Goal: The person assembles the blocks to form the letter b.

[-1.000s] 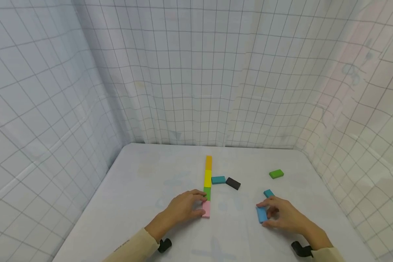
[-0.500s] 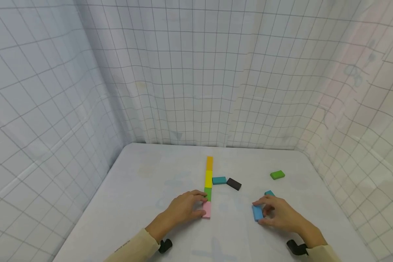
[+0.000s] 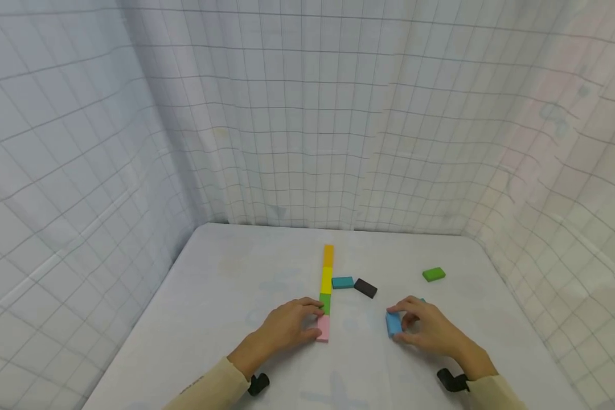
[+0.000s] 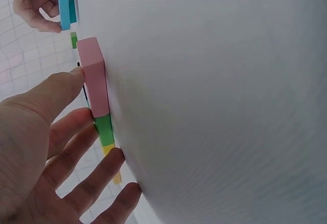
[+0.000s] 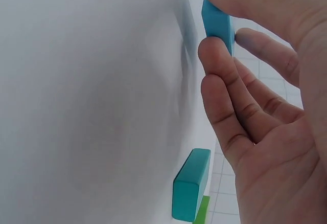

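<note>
A row of blocks runs away from me in the head view: a pink block (image 3: pixel 323 328) nearest, then a green block (image 3: pixel 325 303), a yellow block (image 3: pixel 326 280) and an orange block (image 3: pixel 328 255). My left hand (image 3: pixel 292 323) rests at the row's left side, thumb against the pink block and fingertips by the green one, fingers spread in the left wrist view. My right hand (image 3: pixel 430 327) pinches a light blue block (image 3: pixel 394 324) between thumb and fingers, to the right of the row. In the right wrist view, the held block (image 5: pixel 217 19) appears raised off the white table.
A teal block (image 3: pixel 343 282) lies crosswise beside the yellow block, with a black block (image 3: pixel 365 288) slanted at its right. Another teal block (image 5: pixel 190 185) lies partly hidden behind my right hand. A loose green block (image 3: pixel 434 274) sits farther back. Gridded white curtains (image 3: pixel 307 125) surround the table.
My right hand has carried the light blue block leftward and slightly away from me, nearer the row. My left hand has stayed in place at the pink and green blocks.
</note>
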### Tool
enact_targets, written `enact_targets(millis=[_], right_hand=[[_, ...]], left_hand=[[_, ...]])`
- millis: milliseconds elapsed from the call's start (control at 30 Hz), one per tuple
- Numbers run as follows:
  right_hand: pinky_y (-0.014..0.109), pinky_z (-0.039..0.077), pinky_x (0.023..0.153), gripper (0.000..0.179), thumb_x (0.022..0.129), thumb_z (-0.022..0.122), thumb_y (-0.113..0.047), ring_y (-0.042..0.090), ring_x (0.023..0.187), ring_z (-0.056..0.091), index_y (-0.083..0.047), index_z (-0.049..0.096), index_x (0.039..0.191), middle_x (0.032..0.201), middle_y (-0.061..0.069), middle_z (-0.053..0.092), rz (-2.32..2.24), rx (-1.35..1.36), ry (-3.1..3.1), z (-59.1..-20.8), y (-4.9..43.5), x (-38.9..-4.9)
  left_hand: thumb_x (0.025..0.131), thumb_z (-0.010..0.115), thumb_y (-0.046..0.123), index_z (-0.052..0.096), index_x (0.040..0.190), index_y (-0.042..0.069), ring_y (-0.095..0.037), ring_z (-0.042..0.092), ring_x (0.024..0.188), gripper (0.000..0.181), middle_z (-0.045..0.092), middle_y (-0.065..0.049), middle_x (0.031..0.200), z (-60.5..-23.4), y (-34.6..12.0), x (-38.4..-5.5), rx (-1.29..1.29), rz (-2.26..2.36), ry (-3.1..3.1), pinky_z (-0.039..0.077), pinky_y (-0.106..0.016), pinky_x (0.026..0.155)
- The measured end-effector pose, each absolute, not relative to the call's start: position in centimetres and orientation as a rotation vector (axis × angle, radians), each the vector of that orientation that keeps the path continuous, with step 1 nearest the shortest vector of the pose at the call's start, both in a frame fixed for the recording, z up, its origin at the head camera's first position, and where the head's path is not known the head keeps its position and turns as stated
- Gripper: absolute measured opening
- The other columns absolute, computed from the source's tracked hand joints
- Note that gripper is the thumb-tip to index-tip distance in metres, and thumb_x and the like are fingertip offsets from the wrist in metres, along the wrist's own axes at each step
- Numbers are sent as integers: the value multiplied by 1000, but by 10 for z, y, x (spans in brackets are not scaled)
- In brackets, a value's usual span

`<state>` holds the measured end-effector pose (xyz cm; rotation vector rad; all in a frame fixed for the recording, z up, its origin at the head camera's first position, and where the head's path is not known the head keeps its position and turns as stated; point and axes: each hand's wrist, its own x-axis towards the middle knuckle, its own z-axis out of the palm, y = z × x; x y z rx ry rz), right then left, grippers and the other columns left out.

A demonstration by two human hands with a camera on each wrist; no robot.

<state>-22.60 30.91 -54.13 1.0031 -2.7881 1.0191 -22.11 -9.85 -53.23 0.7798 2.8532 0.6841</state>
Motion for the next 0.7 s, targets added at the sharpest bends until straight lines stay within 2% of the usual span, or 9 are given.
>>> enact_targets(millis=[700], right_hand=[[28, 69, 87, 54, 94, 99, -12, 7, 96, 77, -8, 77, 143, 130, 8, 74, 1039, 908, -2813, -532, 283, -234]], left_hand=[[102, 93, 37, 82, 146, 16, -28, 71, 148, 50, 74, 3, 161, -535, -100, -223, 747, 713, 2830, 63, -55, 121]])
